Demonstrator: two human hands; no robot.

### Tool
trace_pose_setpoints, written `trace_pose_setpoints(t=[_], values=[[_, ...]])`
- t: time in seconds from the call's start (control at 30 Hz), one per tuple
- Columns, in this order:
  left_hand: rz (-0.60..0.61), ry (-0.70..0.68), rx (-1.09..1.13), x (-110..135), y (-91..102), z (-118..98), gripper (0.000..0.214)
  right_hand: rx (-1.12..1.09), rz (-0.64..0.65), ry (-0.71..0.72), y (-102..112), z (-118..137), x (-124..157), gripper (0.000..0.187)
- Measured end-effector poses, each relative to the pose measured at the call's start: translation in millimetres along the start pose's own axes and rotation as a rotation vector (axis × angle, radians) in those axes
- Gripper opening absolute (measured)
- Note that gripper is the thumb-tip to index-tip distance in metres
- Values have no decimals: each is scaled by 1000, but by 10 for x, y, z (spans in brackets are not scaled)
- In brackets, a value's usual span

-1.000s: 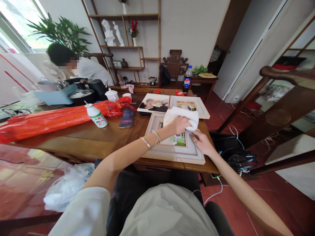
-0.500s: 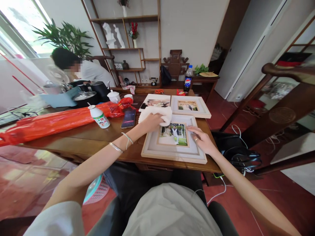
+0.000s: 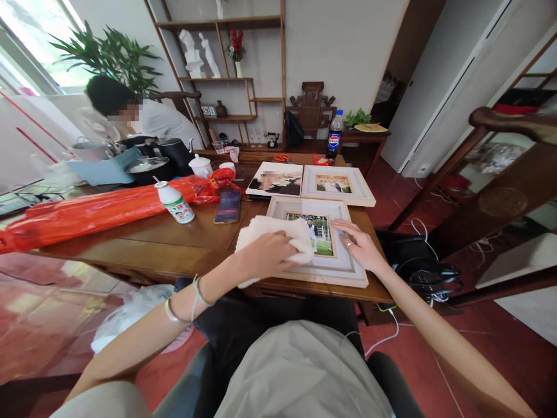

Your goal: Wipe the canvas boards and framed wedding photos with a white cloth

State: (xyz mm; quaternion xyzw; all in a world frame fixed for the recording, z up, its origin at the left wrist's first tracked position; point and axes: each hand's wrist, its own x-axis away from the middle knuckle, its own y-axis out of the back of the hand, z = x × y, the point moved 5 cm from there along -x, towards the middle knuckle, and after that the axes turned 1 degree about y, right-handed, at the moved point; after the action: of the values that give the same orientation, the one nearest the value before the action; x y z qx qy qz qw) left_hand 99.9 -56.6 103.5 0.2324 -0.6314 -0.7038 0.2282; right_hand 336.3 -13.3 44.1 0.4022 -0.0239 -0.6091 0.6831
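My left hand [image 3: 267, 255] is closed on a white cloth [image 3: 251, 235], which is pressed against the left part of a framed photo [image 3: 343, 271]. The cloth hides that side of the frame and some of the picture, and it hangs past the frame's left edge. On the frame's right border rests my right hand [image 3: 359, 247], fingers stretched out and gripping nothing. Behind lie a second framed photo [image 3: 365, 193] and, to its left, an unframed photo print [image 3: 285, 184] of people. All three are flat on the wooden table [image 3: 204, 247].
Left of the frames are a phone [image 3: 227, 207], a white-and-green bottle [image 3: 177, 206] and a long red-wrapped bundle [image 3: 104, 206]. Orange-handled scissors [image 3: 282, 157] and a cola bottle [image 3: 334, 139] stand farther back. Another person [image 3: 165, 122] bends over at the far left.
My left hand has drawn the cloth from the frame's upper left corner down toward me and to the left, uncovering the photo print behind. The right hand stays almost in place.
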Motion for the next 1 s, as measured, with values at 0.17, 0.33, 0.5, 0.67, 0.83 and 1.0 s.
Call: trace_pose_setpoints(t=[0.17, 0.33, 0.5, 0.67, 0.83, 1.0], values=[[-68, 45, -66, 39, -38, -16, 22, -1, -16, -8, 4, -1, -2, 50], [-180, 147, -189, -223, -187, 583, 37, -26, -26, 19, 9, -5, 1, 49], [-167, 194, -246, -458, -299, 1029, 39, -35, -21, 0, 10, -17, 4, 49], [-144, 156, -146, -515, -294, 1014, 34, -36, -18, -15, 10, 2, 6, 48], [-175, 102, -150, -535, -300, 986, 32, -32, -7, -17, 15, 14, -1, 48], [-201, 103, -174, -613, -331, 997, 36, -27, -7, -10, 18, 12, 0, 48]])
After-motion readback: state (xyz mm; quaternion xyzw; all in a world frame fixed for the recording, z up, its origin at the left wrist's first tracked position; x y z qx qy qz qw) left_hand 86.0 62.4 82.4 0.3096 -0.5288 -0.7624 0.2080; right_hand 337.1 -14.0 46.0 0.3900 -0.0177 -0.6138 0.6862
